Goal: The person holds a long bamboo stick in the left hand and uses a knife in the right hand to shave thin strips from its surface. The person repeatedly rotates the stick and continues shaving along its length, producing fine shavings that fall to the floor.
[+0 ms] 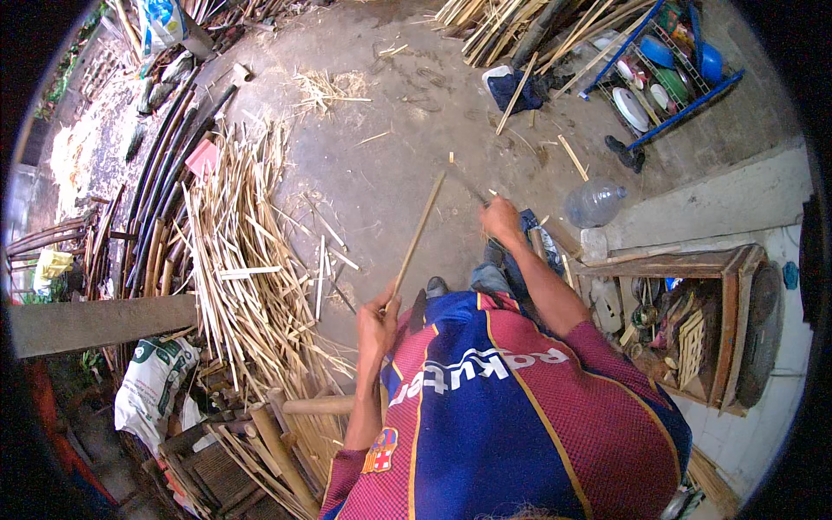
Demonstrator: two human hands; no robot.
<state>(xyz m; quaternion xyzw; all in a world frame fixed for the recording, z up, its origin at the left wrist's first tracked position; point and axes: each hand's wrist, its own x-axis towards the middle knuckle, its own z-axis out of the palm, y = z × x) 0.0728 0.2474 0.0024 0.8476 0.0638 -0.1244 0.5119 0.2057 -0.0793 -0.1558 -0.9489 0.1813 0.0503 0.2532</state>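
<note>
My left hand [379, 321] is closed around the lower end of a long, thin bamboo strip [419, 227], which slants up and away over the floor. To the right of the strip, my right hand [503, 222] is wrapped around a knife; its dark blade [471, 185] is smeared by motion and points toward the strip's far end. A narrow gap shows between blade and strip. Just beyond the strip's tip is a small pale chip [451, 158]; whether it is in the air or on the floor I cannot tell.
A big heap of split bamboo strips [238, 251] covers the floor at left. At right are a clear plastic bottle [595, 203], a wooden cabinet [737, 286] and a blue dish rack [656, 82]. More bamboo [498, 30] lies at the back, beside a dark blue cloth [513, 90].
</note>
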